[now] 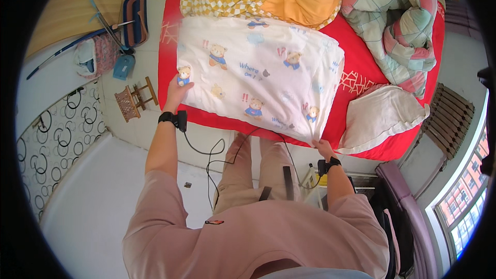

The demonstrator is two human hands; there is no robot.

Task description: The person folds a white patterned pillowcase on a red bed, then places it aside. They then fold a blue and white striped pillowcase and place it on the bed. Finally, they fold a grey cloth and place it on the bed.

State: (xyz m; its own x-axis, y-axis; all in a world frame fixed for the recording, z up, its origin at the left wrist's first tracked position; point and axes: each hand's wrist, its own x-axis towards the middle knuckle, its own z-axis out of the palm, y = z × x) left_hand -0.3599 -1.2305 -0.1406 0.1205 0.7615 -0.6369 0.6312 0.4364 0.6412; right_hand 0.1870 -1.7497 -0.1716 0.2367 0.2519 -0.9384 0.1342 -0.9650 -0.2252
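Note:
A white bear-print cloth (268, 72), with blue prints among the bears, lies spread in a rough rectangle on the bed's red sheet (206, 118). At its near left corner, my left hand (177, 94) is closed on the edge, with the thumb lying toward the cloth's middle. Pinched in my right hand (325, 150) is the near right corner, drawn toward me at the bed's front edge. The fabric hides some fingertips of both hands.
A checked yellow-and-orange quilt (302, 0) touches the cloth's far side. On the right are a plaid quilt (411, 41) and a pale pillow (380, 113). A small wooden stool (135, 99) and a blue dustpan (123, 66) stand left. Black cables (209, 163) hang from my wrists.

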